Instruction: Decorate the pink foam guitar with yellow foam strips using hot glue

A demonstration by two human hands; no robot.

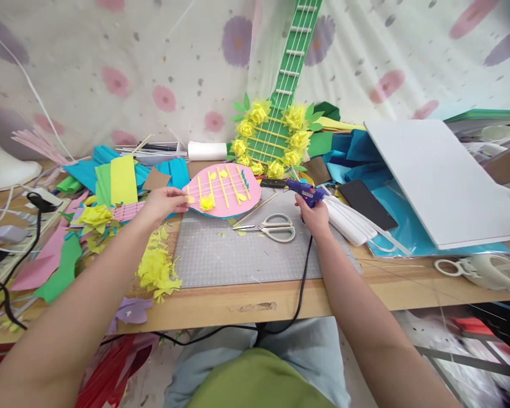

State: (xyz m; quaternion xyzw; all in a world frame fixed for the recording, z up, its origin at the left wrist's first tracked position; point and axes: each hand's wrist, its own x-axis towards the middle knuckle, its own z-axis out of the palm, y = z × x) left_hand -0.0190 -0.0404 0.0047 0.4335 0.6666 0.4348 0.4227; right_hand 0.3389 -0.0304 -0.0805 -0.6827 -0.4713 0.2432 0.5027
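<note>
My left hand [165, 202] is closed on the edge of a pink paper guitar [223, 191] with yellow strips and a yellow paper flower, holding it just above the grey cutting mat [246, 255]. My right hand [314, 214] grips a purple glue gun [305, 190], its nozzle pointing left toward the pink guitar's right end; its black cord [302, 283] drops over the table's front edge. White-handled scissors [272, 228] lie on the mat between my hands.
A green paper guitar [280, 102] ringed with yellow flowers leans on the floral cloth behind. Yellow tissue scraps [157, 272] lie at the mat's left. Coloured paper sheets [114, 178], a white board [442, 175], a black phone [365, 204], and cables [8, 249] surround the mat.
</note>
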